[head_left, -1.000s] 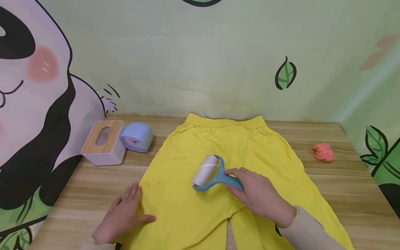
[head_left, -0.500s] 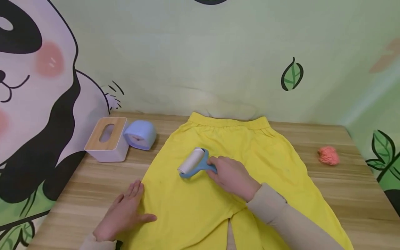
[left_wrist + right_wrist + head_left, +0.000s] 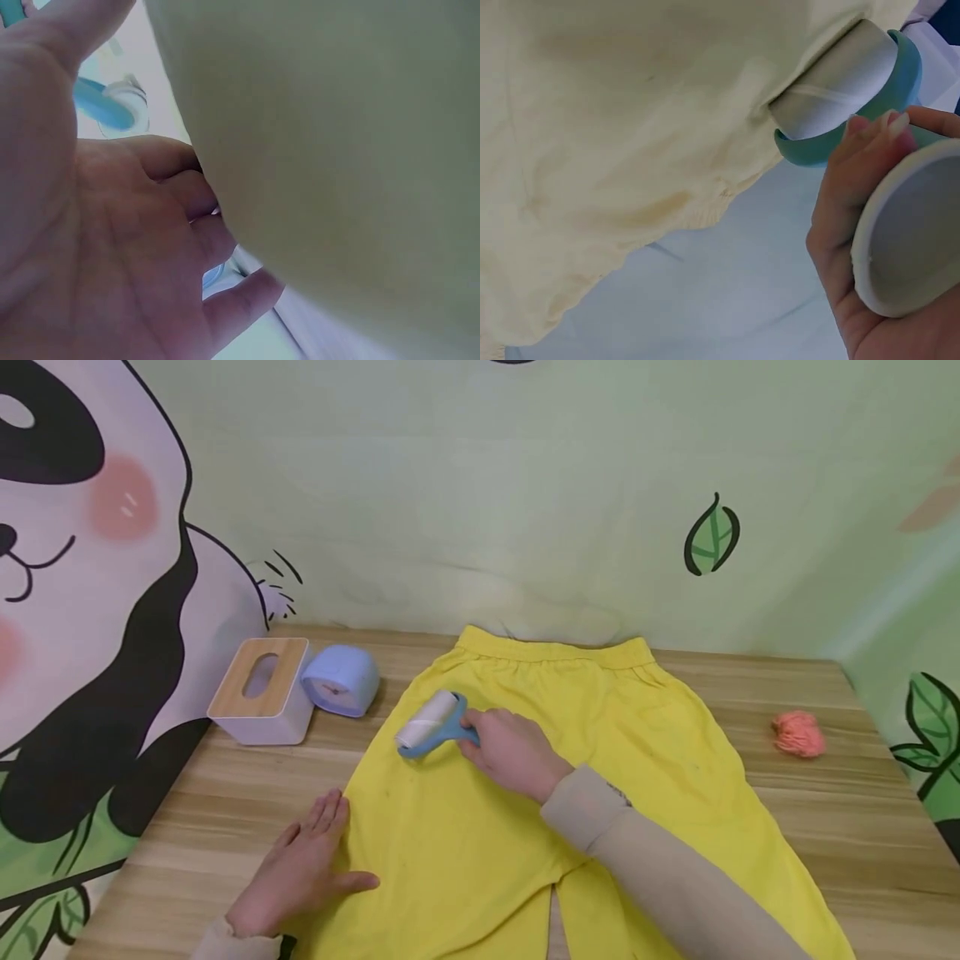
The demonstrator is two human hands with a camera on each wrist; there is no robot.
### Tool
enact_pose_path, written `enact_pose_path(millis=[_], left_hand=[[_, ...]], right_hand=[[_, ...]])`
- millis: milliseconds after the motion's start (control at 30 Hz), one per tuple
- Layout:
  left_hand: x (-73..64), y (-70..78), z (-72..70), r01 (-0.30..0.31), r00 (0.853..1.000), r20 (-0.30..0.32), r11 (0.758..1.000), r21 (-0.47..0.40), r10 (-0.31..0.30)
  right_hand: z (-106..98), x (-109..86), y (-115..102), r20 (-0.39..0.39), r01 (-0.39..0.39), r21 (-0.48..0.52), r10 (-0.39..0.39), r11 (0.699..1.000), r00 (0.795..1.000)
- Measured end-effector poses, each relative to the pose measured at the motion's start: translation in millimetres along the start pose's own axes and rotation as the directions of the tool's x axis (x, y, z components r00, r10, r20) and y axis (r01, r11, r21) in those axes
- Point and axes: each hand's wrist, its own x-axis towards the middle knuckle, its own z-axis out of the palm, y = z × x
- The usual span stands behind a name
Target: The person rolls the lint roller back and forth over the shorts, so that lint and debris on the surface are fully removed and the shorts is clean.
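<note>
Yellow pants [image 3: 480, 827] lie spread over the wooden table, waistband toward the wall. My right hand [image 3: 517, 752] grips the blue handle of a lint roller [image 3: 431, 722], whose white cylinder rests on the upper left part of the pants. In the right wrist view the fingers [image 3: 832, 202] wrap the handle, and the roller's cylinder [image 3: 836, 82] touches the cloth. Along the pants' left edge, my left hand [image 3: 300, 868] lies with straight fingers and the thumb spread over the fabric. Its palm [image 3: 127, 247] fills much of the left wrist view, fingertips hidden by cloth.
A white tissue box [image 3: 258, 693] with a wooden lid stands at the back left, next to a light blue clock [image 3: 341, 681]. Toward the right edge of the table [image 3: 862, 827] sits a coral-coloured crumpled bundle [image 3: 798, 733]. A printed wall covering closes the back.
My right hand has moved the lint roller left and farther up the pants, toward the waistband. The left hand stays in place. The head view has shifted slightly.
</note>
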Motion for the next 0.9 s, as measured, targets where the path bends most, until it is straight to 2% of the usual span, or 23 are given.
enact_pose_path(millis=[233,367,667,900], left_hand=[[1.2,-2.1,1.4,-0.009,1.000,-0.006,1.000,0.016,0.009],[1.0,-0.2,0.6,-0.004,1.000,-0.004,1.000,0.023,0.004],[1.0,4.6,-1.3,0.004,1.000,0.004,0.999,0.041,-0.005],[1.7,3.0,-2.9,0.025,0.999,0.027,0.999,0.035,-0.026]], right_hand=[[15,17.3,2,-0.051,0.033,0.034,-0.032,0.999,0.998],[18,17.2,7,-0.047,0.037,0.063,-0.034,0.997,0.998],[9,-16.3,28,-0.062,0.010,0.093,-0.004,0.996,0.998],[-3,-50.1,40,-0.052,-0.078,0.129,0.085,0.989,0.995]])
